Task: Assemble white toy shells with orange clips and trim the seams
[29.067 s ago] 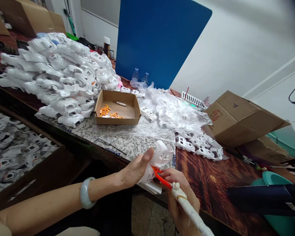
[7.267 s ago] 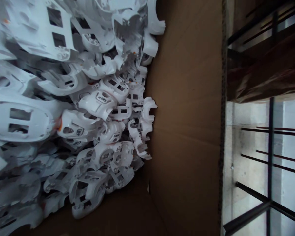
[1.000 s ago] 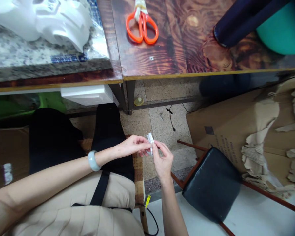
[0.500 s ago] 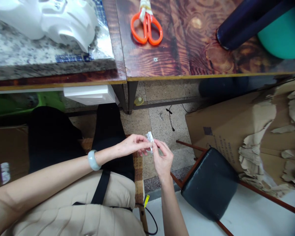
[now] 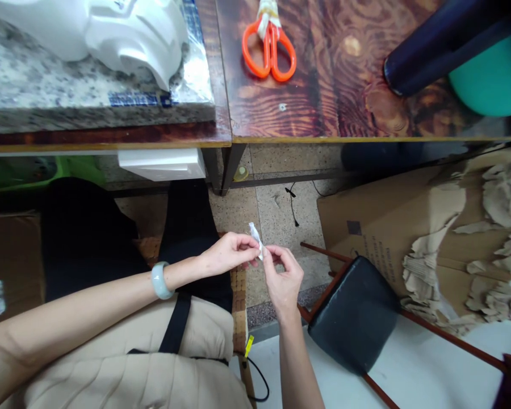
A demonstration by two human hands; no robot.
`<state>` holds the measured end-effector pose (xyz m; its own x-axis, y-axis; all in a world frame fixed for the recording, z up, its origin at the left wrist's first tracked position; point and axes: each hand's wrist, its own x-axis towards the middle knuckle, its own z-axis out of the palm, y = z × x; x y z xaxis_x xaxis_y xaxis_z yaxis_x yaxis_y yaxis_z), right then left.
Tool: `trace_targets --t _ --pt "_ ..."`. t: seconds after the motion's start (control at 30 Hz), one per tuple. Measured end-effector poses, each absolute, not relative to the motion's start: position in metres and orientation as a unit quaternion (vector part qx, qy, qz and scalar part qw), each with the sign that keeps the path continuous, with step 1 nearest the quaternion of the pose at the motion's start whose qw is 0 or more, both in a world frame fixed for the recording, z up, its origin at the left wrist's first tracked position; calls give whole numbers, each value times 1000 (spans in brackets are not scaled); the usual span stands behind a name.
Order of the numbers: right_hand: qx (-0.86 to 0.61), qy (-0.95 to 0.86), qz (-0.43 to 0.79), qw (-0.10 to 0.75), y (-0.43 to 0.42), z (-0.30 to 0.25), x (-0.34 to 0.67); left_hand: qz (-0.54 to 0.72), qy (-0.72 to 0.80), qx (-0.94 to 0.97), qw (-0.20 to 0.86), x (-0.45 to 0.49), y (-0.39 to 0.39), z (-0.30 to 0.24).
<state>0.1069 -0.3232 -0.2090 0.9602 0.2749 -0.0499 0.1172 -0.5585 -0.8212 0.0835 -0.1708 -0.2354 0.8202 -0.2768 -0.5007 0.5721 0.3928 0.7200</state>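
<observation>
Below the table edge, over my lap, both hands meet on a small crumpled white scrap (image 5: 254, 234). My left hand (image 5: 230, 254), with a pale green bangle on its wrist, pinches the scrap between thumb and forefinger. My right hand (image 5: 283, 276) pinches its other side, fingers curled. What the scrap is made of I cannot make out. Orange-handled scissors (image 5: 269, 48) lie closed on the wooden table (image 5: 323, 102) above, untouched. A white plastic shell (image 5: 111, 28) rests on the granite slab (image 5: 46, 91) at the upper left.
A black padded stool (image 5: 353, 318) stands right of my right hand. A torn cardboard box (image 5: 430, 227) sits on the floor behind it. A dark blue cylinder (image 5: 434, 45) and a teal tub (image 5: 494, 74) are at the table's right. A white drawer (image 5: 162, 165) hangs under the table.
The view has drifted a little, so the table and scissors sit farther right. The scrap now sticks up a bit higher between my fingers. Both hands keep their pinch.
</observation>
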Motion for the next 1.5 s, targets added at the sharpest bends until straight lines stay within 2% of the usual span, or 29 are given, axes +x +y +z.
trace_targets --t 0.57,1.0,1.5 --pt "-882 -121 100 444 -320 -207 104 -256 124 493 822 79 -166 -238" --pt "-871 -267 92 401 -322 -205 102 -239 237 449 827 89 -166 -238" --pt "-874 -233 103 413 -330 -217 100 -182 288 420 841 93 -165 -238"
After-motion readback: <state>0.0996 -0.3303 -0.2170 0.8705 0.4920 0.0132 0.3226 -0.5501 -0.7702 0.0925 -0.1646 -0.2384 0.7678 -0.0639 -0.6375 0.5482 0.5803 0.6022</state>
